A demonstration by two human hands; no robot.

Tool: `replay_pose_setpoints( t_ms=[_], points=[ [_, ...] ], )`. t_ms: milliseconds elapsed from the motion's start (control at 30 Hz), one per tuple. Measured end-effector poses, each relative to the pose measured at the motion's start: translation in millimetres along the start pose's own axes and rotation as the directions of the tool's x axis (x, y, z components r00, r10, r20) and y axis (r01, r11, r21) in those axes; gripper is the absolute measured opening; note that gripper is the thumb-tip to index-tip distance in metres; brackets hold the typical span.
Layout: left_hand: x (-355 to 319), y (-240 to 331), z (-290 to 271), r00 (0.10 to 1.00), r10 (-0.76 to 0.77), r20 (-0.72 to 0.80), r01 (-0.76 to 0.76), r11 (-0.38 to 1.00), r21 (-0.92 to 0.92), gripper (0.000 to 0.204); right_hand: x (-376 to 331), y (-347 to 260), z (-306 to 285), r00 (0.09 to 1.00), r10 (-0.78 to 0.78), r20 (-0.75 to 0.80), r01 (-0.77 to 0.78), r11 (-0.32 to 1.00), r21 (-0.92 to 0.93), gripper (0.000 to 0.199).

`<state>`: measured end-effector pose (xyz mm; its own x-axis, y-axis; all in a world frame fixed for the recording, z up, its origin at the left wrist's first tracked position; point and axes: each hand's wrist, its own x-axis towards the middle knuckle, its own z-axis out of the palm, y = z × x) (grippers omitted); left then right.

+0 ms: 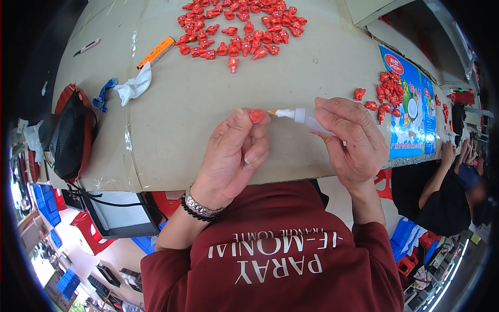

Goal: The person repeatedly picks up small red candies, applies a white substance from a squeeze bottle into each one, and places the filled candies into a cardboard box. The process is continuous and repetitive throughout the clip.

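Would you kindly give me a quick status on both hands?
Left hand pinching small red piece. Right hand holding white squeeze bottle, orange nozzle just beside it. Nothing between them.

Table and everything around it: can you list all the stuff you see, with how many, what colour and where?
Small plastic pieces: too many to count, red, heaped at the far middle of the table.
Smaller heap of pieces: many, red, far right, partly on a blue printed sheet.
Marker: one, orange, left of the big heap.
Cloth: one, white, beside a blue strap.
Bag: one, black and red, at the table's left edge.
Another person: one, dark clothes, lower right.
Left hand: holds one red piece in its fingertips.
Right hand: holds a white squeeze bottle, its orange tip pointing at that piece.
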<state>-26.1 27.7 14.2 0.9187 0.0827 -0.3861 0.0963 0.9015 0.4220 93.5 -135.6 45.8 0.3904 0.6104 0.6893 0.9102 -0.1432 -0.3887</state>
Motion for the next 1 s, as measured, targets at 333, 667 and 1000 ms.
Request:
replay_pose_setpoints(
  t_ms=[333, 667, 1000],
  points=[
    [1.6, 2.2, -0.7, 0.987, 0.16, 0.019, -0.161, 0.982, 0.104, 0.016, 4.0, -3.7, -2.5, 0.999, 0.001, -0.036, -0.001, 1.0, 0.002, 0.03],
    [0.0, 4.6, 1.1, 0.99, 0.136, 0.021, -0.138, 0.985, 0.104, 0.015, 4.3, -4.5, -2.4, 1.0, 0.007, -0.02, -0.007, 1.0, -0.005, 0.031],
    [4.5, 3.2, -3.1, 0.968, 0.236, 0.078, -0.239, 0.971, 0.026, 0.014, 2.1, -8.8, -6.5, 0.993, 0.11, -0.048, -0.105, 0.988, 0.112, 0.028]
  ],
)
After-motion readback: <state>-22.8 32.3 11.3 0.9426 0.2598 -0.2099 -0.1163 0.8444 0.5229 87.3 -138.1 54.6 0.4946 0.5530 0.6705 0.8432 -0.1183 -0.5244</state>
